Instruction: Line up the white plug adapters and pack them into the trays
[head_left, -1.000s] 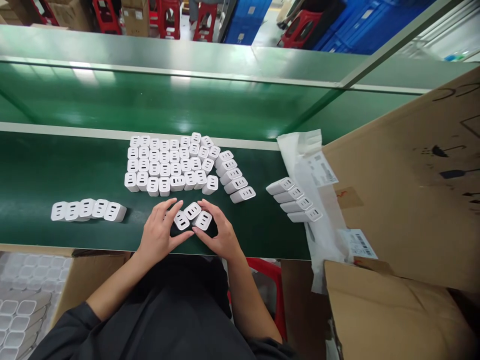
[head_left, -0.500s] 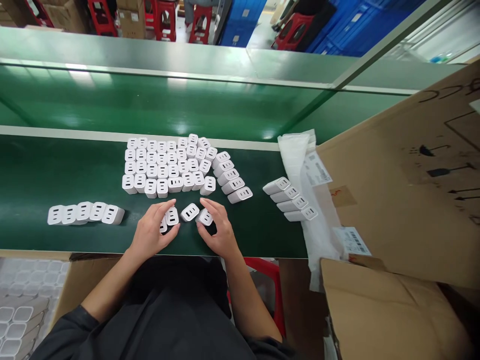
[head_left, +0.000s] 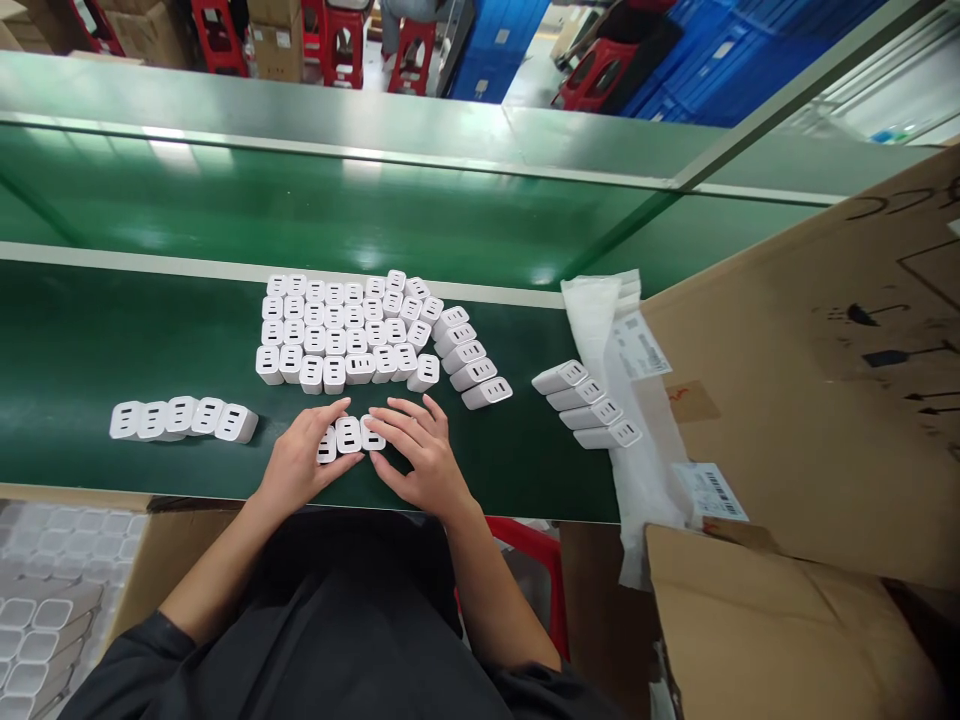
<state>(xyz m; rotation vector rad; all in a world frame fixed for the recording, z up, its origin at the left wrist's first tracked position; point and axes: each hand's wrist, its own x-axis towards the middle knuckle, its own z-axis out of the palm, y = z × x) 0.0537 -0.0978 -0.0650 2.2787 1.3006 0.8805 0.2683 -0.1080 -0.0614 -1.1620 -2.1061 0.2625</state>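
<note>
My left hand (head_left: 304, 458) is curled round the left end of a short row of white USB chargers (head_left: 348, 435), thumb on the near side and fingers on the far side. At the row's right end, my right hand (head_left: 426, 462) grips another white charger (head_left: 372, 432); its fingers cover part of it and whatever lies beneath the palm. The chargers in the row stand side by side with their port faces up. Just beyond my hands is a large block of upright white chargers (head_left: 334, 342), with a slanted line of them (head_left: 474, 374) at its right.
A separate row of chargers (head_left: 180, 416) is at the left of the green work surface (head_left: 60, 350). Several more lean (head_left: 589, 405) by a white plastic bag (head_left: 637, 430) at right. Cardboard boxes (head_left: 795, 370) border the right side; a tray of white pieces (head_left: 52, 610) sits lower left.
My right hand has moved left, and the gap between the chargers at my two hands has closed. My left hand stays round its chargers. The whole view has shifted slightly.
</note>
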